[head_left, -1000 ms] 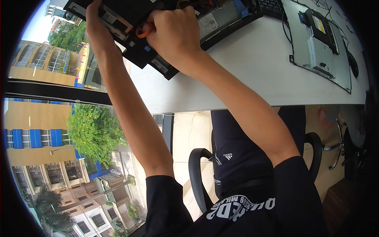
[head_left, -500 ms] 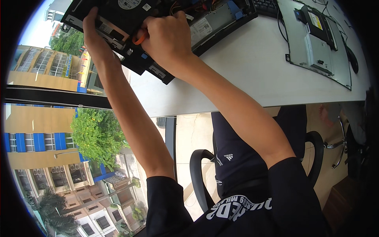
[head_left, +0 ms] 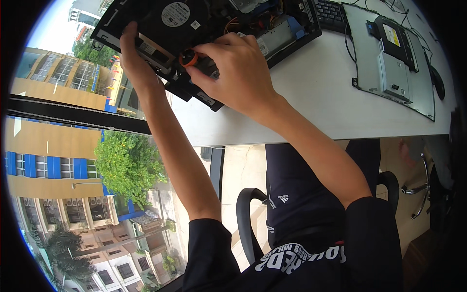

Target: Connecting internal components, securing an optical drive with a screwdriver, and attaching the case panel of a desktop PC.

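An opened black desktop computer case (head_left: 165,39) is at the top of the head view, tilted over the desk's left end. Its round fan label, coloured wires and a metal bracket show inside. My left hand (head_left: 136,58) grips the near left edge of the case, thumb on top and the other fingers hidden below. My right hand (head_left: 238,68) pinches the orange and black handle of a screwdriver (head_left: 188,58) between thumb and forefinger. The handle is seen end-on over the near part of the case, and its shaft is hidden.
On the white desk (head_left: 311,87), a removed metal side panel (head_left: 367,58) lies at right with a black optical drive (head_left: 393,36) and a silver drive (head_left: 396,78) on it. A black keyboard (head_left: 332,15), a mouse (head_left: 438,82) and cables are nearby. A window (head_left: 73,146) borders the left.
My right hand has opened from a fist round the screwdriver into a fingertip pinch on its handle. The case and both hands appear slightly farther right and lower in view.
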`<action>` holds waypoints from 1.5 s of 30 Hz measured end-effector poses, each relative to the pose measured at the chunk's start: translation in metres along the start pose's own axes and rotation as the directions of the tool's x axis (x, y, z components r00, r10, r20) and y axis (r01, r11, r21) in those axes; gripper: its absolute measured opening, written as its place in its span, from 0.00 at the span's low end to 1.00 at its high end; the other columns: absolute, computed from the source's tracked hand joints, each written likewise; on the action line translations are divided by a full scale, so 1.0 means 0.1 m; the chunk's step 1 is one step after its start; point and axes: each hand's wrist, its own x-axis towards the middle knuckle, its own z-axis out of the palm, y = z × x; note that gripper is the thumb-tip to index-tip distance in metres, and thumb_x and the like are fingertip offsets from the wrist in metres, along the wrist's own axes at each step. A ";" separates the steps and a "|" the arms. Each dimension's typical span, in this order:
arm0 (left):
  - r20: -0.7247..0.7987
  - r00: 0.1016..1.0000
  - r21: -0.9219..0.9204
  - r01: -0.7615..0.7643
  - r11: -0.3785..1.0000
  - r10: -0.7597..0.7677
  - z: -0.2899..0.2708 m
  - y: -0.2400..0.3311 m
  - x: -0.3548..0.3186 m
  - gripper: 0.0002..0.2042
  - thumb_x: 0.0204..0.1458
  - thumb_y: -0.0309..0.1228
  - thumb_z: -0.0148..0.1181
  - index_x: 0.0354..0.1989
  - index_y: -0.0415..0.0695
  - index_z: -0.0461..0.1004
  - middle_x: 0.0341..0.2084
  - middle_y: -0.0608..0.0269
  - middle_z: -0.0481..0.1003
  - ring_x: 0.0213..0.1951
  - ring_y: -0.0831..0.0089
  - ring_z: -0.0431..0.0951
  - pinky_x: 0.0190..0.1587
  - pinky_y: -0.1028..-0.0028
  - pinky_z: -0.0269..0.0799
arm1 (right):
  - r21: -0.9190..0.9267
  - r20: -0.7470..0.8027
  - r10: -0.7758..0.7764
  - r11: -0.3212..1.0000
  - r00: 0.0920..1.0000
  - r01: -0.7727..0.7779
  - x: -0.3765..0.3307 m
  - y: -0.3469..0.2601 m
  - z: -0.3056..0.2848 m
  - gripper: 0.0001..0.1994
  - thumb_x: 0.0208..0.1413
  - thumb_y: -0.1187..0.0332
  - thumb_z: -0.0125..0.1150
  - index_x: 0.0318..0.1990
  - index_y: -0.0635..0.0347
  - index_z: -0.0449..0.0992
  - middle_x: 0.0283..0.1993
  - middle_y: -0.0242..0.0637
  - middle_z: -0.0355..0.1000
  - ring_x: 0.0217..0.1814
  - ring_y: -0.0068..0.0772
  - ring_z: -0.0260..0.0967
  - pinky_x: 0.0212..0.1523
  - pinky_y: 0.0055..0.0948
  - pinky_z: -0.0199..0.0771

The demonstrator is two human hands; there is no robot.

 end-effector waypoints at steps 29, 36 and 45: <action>-0.176 0.984 0.001 -0.003 1.000 0.004 -0.29 -0.17 -0.15 0.25 0.66 0.45 0.47 0.65 0.43 0.69 0.61 0.50 0.69 0.60 0.56 0.74 0.57 0.58 0.78 | -0.437 -0.091 0.250 0.860 0.964 -0.264 -0.56 0.75 -3.12 0.08 0.53 0.75 0.67 0.41 0.58 0.84 0.40 0.37 0.82 0.43 0.35 0.78 0.47 0.29 0.72; -0.196 0.980 0.014 -0.042 0.999 0.044 -0.40 -0.25 -0.17 0.27 0.63 0.47 0.48 0.65 0.44 0.70 0.62 0.50 0.69 0.61 0.55 0.72 0.59 0.57 0.78 | -0.461 -0.193 0.384 0.777 0.903 -0.429 -0.45 0.90 -3.62 0.09 0.53 0.71 0.67 0.42 0.60 0.83 0.37 0.39 0.81 0.42 0.37 0.78 0.46 0.33 0.75; -0.202 0.979 -0.008 0.006 1.000 -0.007 -0.42 -0.22 -0.16 0.28 0.60 0.48 0.54 0.64 0.43 0.71 0.62 0.51 0.70 0.61 0.57 0.73 0.60 0.59 0.76 | -0.570 -0.012 0.438 0.735 0.899 -0.366 -0.14 1.37 -3.72 0.21 0.52 0.61 0.70 0.51 0.61 0.78 0.54 0.42 0.78 0.56 0.42 0.75 0.58 0.38 0.73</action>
